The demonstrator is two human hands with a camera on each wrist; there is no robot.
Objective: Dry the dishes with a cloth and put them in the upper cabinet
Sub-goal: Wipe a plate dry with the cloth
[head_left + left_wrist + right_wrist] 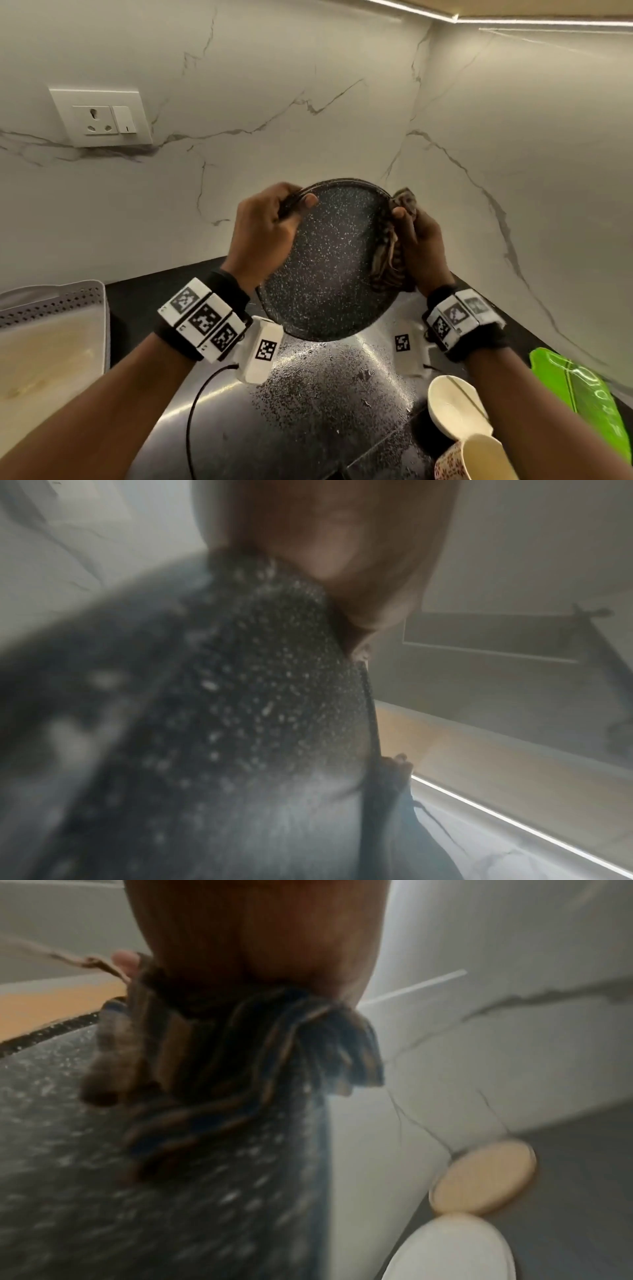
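A dark speckled plate [337, 260] is held tilted up above the wet steel counter [318, 394], in front of the marble wall. The left hand [263, 233] grips its left rim, thumb on the face. The right hand [416, 240] clutches a striped cloth [388, 260] bunched against the plate's right edge. Near right, a cream bowl [452, 407] and a patterned mug [476, 459] sit beside a green tray [582, 394]; a perforated rack [51, 308] stands left.

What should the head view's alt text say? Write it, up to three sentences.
Two hands hold a black speckled plate upright above a wet counter: the left hand grips its rim, the right hand presses a striped cloth to the opposite edge. A bowl and mug wait nearby.
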